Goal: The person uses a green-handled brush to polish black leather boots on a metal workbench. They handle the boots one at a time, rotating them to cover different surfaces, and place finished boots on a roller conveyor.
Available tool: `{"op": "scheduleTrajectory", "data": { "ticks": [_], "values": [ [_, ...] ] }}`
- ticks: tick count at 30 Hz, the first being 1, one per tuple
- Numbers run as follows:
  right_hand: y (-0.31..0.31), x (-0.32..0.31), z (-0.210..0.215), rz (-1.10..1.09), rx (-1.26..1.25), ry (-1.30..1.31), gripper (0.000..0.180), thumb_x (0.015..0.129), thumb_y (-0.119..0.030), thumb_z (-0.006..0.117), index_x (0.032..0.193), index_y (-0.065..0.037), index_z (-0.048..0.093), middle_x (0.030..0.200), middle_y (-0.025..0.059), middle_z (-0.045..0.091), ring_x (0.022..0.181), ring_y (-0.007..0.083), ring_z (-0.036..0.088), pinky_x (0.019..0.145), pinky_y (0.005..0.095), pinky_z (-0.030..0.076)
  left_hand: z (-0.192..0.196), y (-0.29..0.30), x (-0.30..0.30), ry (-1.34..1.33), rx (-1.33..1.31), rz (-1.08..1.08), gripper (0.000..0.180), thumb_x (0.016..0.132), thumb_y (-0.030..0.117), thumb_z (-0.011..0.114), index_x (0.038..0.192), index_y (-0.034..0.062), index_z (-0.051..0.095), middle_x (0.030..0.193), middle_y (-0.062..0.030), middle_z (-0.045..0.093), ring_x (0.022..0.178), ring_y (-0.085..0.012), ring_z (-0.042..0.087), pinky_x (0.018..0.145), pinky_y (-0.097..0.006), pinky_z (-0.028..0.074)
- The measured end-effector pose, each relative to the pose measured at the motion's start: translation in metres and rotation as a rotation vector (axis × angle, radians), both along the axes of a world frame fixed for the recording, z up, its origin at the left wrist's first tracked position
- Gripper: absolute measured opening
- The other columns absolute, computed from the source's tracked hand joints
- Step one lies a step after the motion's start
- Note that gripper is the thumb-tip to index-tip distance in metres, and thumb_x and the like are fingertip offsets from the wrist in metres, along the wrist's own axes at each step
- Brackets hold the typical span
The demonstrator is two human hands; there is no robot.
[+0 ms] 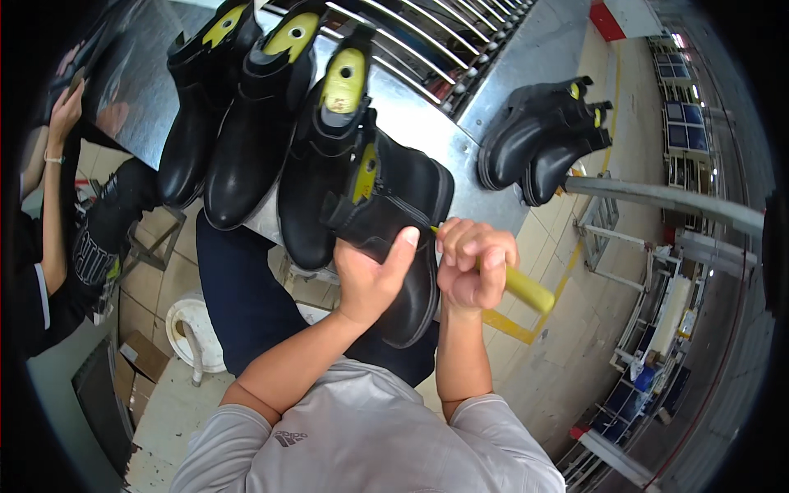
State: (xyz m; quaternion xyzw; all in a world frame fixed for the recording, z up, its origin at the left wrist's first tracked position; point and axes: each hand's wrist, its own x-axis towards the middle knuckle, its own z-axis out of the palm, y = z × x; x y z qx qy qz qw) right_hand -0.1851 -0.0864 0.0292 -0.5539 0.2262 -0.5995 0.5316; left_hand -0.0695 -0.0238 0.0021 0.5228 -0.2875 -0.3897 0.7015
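Observation:
A black ankle boot (403,177) with a yellow-green last inside lies tilted on its side in front of me, toe toward my body. My left hand (370,275) grips it, thumb on the upper and fingers hidden beneath. My right hand (472,263) is closed round a tool with a yellow-green handle (528,290). The tool's thin tip meets the boot's upper beside my left thumb; its exact kind is not clear. Just left of the held boot stands another black boot (308,214), also on a yellow-green last.
Two more lasted boots (238,177) (189,140) stand farther left on the metal table (411,123). A pair of black boots (526,131) sits at the right corner. Metal rollers (419,41) run behind. Another person's hand (66,111) is at the left. A white bucket (193,320) stands below.

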Motion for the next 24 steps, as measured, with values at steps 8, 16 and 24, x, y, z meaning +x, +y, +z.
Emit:
{"op": "scheduleTrajectory", "data": {
  "ticks": [8, 16, 24],
  "values": [
    [-0.014, 0.002, 0.011, -0.379, 0.322, 0.031, 0.033, 0.109, -0.037, 0.052, 0.131, -0.013, 0.045, 0.069, 0.0019, 0.044, 0.054, 0.0133, 0.047, 0.047, 0.0305, 0.046, 0.000, -0.002, -0.001, 0.007, -0.017, 0.026, 0.023, 0.091, 0.008, 0.075, 0.109, -0.0014, 0.066, 0.100, -0.0071, 0.069, 0.090, -0.0184, 0.065, 0.084, -0.033, 0.051],
    [-0.053, 0.043, 0.024, -0.522, 0.437, -0.073, 0.024, 0.105, -0.024, 0.057, 0.120, -0.009, 0.046, 0.064, -0.0003, 0.041, 0.046, 0.0100, 0.043, 0.039, 0.0273, 0.039, -0.004, -0.001, -0.005, -0.008, -0.017, 0.058, 0.028, 0.088, 0.012, 0.078, 0.111, -0.0012, 0.066, 0.105, -0.0110, 0.070, 0.094, -0.0225, 0.066, 0.086, -0.036, 0.052],
    [-0.080, 0.063, 0.014, -0.517, 0.371, 0.275, 0.021, 0.100, -0.015, 0.063, 0.112, -0.003, 0.049, 0.064, 0.0000, 0.045, 0.042, 0.0075, 0.042, 0.034, 0.0249, 0.035, -0.009, 0.002, 0.001, -0.104, 0.031, 0.015, 0.034, 0.087, 0.015, 0.079, 0.113, -0.0019, 0.065, 0.107, -0.0136, 0.070, 0.097, -0.0272, 0.067, 0.089, -0.039, 0.052]
  ]
}}
